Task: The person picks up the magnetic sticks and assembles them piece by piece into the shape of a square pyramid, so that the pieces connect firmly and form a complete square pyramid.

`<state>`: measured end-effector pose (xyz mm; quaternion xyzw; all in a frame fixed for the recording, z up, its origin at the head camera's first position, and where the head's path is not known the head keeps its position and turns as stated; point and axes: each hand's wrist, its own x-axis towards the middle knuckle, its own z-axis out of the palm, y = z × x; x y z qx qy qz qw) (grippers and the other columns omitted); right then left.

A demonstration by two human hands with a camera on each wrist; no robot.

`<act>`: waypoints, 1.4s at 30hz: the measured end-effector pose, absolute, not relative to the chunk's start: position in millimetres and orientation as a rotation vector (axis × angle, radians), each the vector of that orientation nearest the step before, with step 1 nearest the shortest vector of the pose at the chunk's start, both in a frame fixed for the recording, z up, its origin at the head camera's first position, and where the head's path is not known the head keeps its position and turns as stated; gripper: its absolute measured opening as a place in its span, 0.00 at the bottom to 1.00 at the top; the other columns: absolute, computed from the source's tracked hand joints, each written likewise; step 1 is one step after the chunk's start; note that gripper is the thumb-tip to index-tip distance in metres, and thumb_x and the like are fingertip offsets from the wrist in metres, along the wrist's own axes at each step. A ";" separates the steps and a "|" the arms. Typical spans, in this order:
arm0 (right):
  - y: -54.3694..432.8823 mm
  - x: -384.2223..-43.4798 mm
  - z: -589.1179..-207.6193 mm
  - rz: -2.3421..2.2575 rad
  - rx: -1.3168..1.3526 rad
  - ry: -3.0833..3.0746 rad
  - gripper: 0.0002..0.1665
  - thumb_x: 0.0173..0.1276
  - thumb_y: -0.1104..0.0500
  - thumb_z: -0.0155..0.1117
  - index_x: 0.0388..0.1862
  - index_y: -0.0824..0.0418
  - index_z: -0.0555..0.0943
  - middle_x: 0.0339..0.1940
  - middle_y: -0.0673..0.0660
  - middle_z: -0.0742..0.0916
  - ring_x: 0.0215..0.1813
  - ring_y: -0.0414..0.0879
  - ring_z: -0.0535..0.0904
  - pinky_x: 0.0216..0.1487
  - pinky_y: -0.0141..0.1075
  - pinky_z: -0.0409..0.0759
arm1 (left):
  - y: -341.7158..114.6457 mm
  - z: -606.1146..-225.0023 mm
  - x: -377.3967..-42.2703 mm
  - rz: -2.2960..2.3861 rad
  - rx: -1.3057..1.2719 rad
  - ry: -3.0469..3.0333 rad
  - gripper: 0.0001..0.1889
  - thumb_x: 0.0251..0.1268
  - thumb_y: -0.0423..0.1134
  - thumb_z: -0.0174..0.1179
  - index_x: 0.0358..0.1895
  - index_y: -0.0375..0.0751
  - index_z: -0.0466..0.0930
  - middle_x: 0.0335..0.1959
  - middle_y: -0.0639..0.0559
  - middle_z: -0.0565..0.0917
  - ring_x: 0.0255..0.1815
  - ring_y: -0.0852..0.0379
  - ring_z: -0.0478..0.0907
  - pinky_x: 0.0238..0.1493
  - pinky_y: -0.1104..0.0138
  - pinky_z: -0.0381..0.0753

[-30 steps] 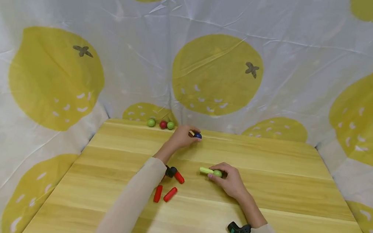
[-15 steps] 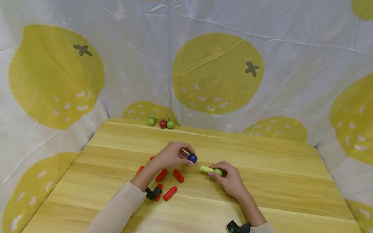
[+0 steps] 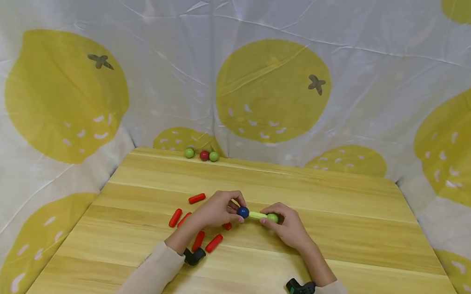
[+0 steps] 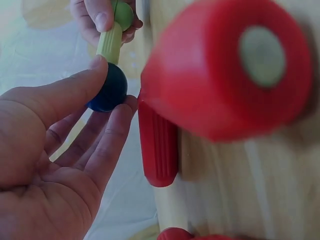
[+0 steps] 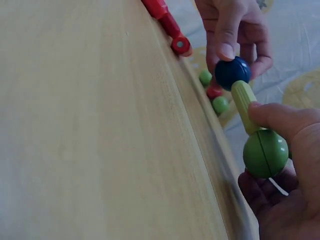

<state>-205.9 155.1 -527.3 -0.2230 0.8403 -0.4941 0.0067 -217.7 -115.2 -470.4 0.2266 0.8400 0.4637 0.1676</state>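
Observation:
My left hand (image 3: pixel 218 209) pinches a dark blue ball (image 3: pixel 243 212) between thumb and fingers over the middle of the table. Directly right of it, my right hand (image 3: pixel 294 228) grips a ribbed yellow-green rod (image 3: pixel 257 215) with a green ball (image 3: pixel 272 217) at its right end. In the right wrist view the blue ball (image 5: pixel 232 73) meets the rod's (image 5: pixel 243 106) far end, so ball, rod and ball form one line. The thumb of the right hand lies on the rod beside the green ball (image 5: pixel 266 153).
Several red rods lie around the left forearm, among them one red rod (image 3: pixel 197 198) behind it and another (image 3: pixel 214 243) in front. A grey disc shows in one rod's end (image 4: pixel 262 56). Along the back edge sit a green ball (image 3: pixel 189 153), a red ball (image 3: pixel 204 155) and another green ball (image 3: pixel 214 156).
The left hand has brought the blue ball from near the back edge toward me, up against the left end of the yellow-green rod. The right hand has stayed nearly still.

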 end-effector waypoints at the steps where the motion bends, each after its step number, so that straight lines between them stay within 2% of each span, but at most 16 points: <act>1: 155.3 -205.6 -527.2 -1.539 -0.684 2.621 0.09 0.68 0.50 0.75 0.46 0.45 0.89 0.47 0.45 0.89 0.49 0.42 0.83 0.51 0.33 0.81 | -114.7 -470.4 -217.1 1.321 0.648 2.387 0.13 0.62 0.33 0.74 0.46 0.45 0.81 0.50 0.49 0.87 0.51 0.54 0.87 0.49 0.65 0.89; 5: 155.7 -205.4 -526.4 -1.513 -0.645 2.559 0.09 0.70 0.51 0.73 0.48 0.45 0.88 0.47 0.46 0.90 0.46 0.41 0.84 0.47 0.32 0.82 | -112.7 -471.6 -216.5 1.323 0.684 2.372 0.13 0.64 0.32 0.72 0.48 0.44 0.80 0.51 0.46 0.86 0.53 0.52 0.87 0.47 0.66 0.89; 9: 155.8 -205.4 -524.3 -1.497 -0.669 2.500 0.11 0.72 0.52 0.71 0.51 0.49 0.87 0.44 0.48 0.89 0.41 0.41 0.84 0.42 0.32 0.82 | -109.7 -474.1 -217.4 1.322 0.719 2.365 0.13 0.66 0.31 0.70 0.50 0.43 0.79 0.54 0.45 0.85 0.56 0.51 0.86 0.50 0.66 0.88; 14: 155.8 -205.8 -523.0 -1.471 -0.677 2.490 0.08 0.71 0.51 0.71 0.45 0.52 0.87 0.36 0.50 0.89 0.33 0.41 0.81 0.33 0.32 0.79 | -104.1 -476.0 -216.2 1.300 0.744 2.373 0.13 0.67 0.29 0.68 0.52 0.42 0.79 0.54 0.46 0.85 0.60 0.50 0.85 0.57 0.65 0.86; 17: 154.8 -206.2 -522.8 -1.496 -0.665 2.447 0.12 0.71 0.51 0.72 0.49 0.54 0.85 0.41 0.51 0.90 0.35 0.41 0.84 0.36 0.32 0.81 | -99.6 -476.5 -213.7 1.277 0.757 2.378 0.13 0.68 0.29 0.67 0.52 0.44 0.80 0.55 0.48 0.85 0.61 0.51 0.84 0.58 0.65 0.85; 21: 152.7 -206.1 -521.5 -1.548 -0.675 2.365 0.25 0.71 0.52 0.72 0.63 0.56 0.79 0.52 0.56 0.90 0.39 0.43 0.87 0.40 0.32 0.83 | -93.5 -476.9 -210.1 1.259 0.799 2.394 0.14 0.68 0.29 0.67 0.54 0.44 0.82 0.57 0.48 0.83 0.61 0.49 0.84 0.58 0.67 0.85; 25: 151.7 -205.4 -519.7 -1.555 -0.700 2.336 0.29 0.72 0.54 0.70 0.70 0.55 0.76 0.55 0.59 0.89 0.39 0.44 0.86 0.39 0.32 0.82 | -90.3 -477.5 -208.2 1.248 0.811 2.456 0.16 0.68 0.31 0.68 0.57 0.43 0.83 0.58 0.48 0.82 0.60 0.50 0.84 0.58 0.68 0.85; 27: 151.5 -204.9 -519.2 -1.553 -0.700 2.343 0.29 0.73 0.54 0.70 0.71 0.55 0.76 0.56 0.59 0.88 0.41 0.43 0.86 0.41 0.31 0.82 | -91.2 -477.0 -208.0 1.256 0.787 2.481 0.18 0.68 0.33 0.69 0.59 0.43 0.83 0.58 0.49 0.83 0.60 0.51 0.84 0.58 0.67 0.84; 32: 152.9 -202.8 -519.2 -1.569 -0.634 2.357 0.27 0.75 0.54 0.67 0.71 0.55 0.77 0.61 0.61 0.85 0.40 0.42 0.84 0.41 0.30 0.82 | -101.0 -472.3 -210.3 1.306 0.765 2.467 0.18 0.70 0.36 0.68 0.60 0.39 0.83 0.58 0.45 0.86 0.60 0.51 0.84 0.62 0.60 0.84; 35: 154.1 -202.1 -519.1 -1.605 -0.591 2.333 0.27 0.75 0.55 0.66 0.71 0.57 0.78 0.64 0.62 0.84 0.36 0.42 0.84 0.37 0.30 0.81 | -111.4 -469.0 -212.7 1.291 0.778 2.477 0.16 0.70 0.37 0.67 0.58 0.37 0.84 0.56 0.44 0.87 0.59 0.50 0.84 0.62 0.57 0.84; 39: 155.6 -203.5 -521.3 -1.652 -0.595 2.305 0.25 0.76 0.57 0.65 0.69 0.61 0.77 0.64 0.65 0.83 0.30 0.41 0.82 0.32 0.28 0.79 | -130.2 -467.1 -216.3 1.212 0.792 2.502 0.15 0.69 0.38 0.68 0.56 0.38 0.86 0.54 0.46 0.88 0.57 0.51 0.85 0.62 0.56 0.84; 42: 156.9 -205.0 -522.6 -1.691 -0.595 2.287 0.23 0.76 0.60 0.65 0.66 0.63 0.77 0.62 0.68 0.81 0.32 0.40 0.83 0.32 0.28 0.79 | -143.9 -467.7 -219.2 1.132 0.789 2.502 0.15 0.69 0.38 0.69 0.56 0.41 0.87 0.55 0.49 0.89 0.58 0.51 0.85 0.64 0.55 0.82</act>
